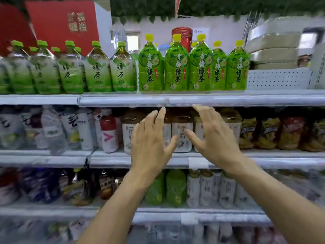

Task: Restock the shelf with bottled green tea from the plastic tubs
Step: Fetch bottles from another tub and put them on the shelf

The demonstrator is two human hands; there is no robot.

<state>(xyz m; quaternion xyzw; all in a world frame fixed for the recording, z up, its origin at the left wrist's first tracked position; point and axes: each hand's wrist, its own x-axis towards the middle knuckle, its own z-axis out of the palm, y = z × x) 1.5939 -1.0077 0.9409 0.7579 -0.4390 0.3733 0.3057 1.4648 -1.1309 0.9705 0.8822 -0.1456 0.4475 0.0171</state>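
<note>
The white metal top shelf [175, 100] runs across the view directly above both hands, its front lip just over the fingertips. On it, above and slightly beyond the hands, stands a row of bright green yellow-capped plastic bottles of green tea [176, 67]; to the left of that row stand paler green-capped clear bottles of green tea [97, 71]. All are upright, long axis vertical, shoulder to shoulder. Above and to the right of the right hand, a bare stretch of shelf lies past the last yellow-capped bottle, before a white perforated divider [277, 78].

The left hand [151, 138] and right hand [216, 136] are raised side by side, palms toward the shelving, fingers spread; each grip is released and carries nothing. They lie level with the middle shelf, in front of brown-capped white-labelled bottles [182, 132].

No plastic tubs are visible. Judged from position, the right hand is nearer the vacant stretch, the left nearer the row's left end.
</note>
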